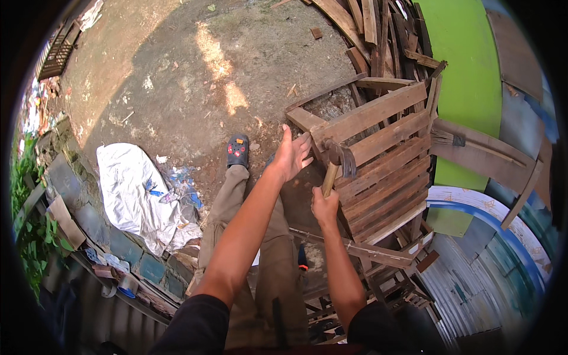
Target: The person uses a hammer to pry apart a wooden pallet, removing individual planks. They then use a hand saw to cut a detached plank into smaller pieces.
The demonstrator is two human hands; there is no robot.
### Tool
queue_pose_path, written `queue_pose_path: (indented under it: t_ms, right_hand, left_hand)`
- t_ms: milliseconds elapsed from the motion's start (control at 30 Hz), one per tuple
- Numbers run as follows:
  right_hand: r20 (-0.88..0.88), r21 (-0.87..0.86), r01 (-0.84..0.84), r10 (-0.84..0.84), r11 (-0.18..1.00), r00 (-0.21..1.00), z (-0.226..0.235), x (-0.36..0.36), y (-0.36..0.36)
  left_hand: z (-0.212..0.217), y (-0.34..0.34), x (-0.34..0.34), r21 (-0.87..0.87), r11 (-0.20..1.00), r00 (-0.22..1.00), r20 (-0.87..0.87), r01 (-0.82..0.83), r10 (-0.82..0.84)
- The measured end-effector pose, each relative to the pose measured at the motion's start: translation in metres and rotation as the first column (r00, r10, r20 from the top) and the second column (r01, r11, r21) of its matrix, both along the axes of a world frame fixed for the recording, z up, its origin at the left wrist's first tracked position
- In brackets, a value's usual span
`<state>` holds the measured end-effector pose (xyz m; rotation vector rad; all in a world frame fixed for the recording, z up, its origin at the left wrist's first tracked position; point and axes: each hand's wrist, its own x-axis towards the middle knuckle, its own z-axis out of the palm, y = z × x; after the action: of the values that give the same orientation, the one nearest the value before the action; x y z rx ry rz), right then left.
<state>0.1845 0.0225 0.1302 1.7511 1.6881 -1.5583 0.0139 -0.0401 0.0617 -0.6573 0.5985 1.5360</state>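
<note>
Brown, weathered slats make up the wooden pallet [378, 160] that both hands are working on; it stands tilted on edge at the right of the view, propped on a stack of other timber frames.

Far to the left of the fingers, a crumpled white tarp [133, 192] lies on the bare dirt ground [177, 77], with bits of blue and coloured litter at its right edge. Between that sheet and the hands, the person's foot in a dark clog sandal [238, 149] is planted on the soil, the khaki trouser leg running down toward the lower edge.

The left hand [291, 157] is spread wide, its fingers [305, 143] splayed flat against the pallet's upper left corner; it presses on the wood without closing round anything.

Just right of it and slightly lower, the right hand [325, 207] is closed in a tight fist round the pale wooden handle of a claw hammer [336, 163]. The hammer's dark metal head sits above the fist, against the top slat close beside the left fingertips, its claw hanging down over the boards.

Beyond the fingers to the right, loose planks [378, 29] are heaped behind the pallet, against a bright green wall [467, 59], with corrugated metal sheet [473, 278] lower down.
</note>
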Motion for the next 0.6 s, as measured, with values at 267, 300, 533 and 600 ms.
queue_pose_path:
  t_ms: [267, 300, 533, 600]
  right_hand:
    - [-0.151, 0.401, -0.082, 0.154, 0.913, 0.977, -0.009, 0.001, -0.009]
    - [-0.063, 0.329, -0.119, 0.147, 0.937, 0.987, -0.023, 0.004, -0.011]
    - [-0.132, 0.401, -0.036, 0.097, 0.915, 0.987, -0.013, 0.001, -0.032]
    - [-0.001, 0.283, -0.022, 0.023, 0.959, 1.0, -0.044, -0.003, -0.032]
  left_hand:
    - [-0.002, -0.003, -0.006, 0.031, 0.998, 0.998, -0.021, 0.06, -0.059]
    - [0.001, -0.001, -0.006, 0.017, 0.994, 0.993, -0.043, 0.108, -0.107]
    - [-0.014, -0.029, -0.033, -0.128, 0.966, 0.955, -0.169, 0.225, -0.245]
    - [-0.012, -0.029, -0.028, -0.127, 0.95, 0.932, -0.192, 0.286, -0.306]
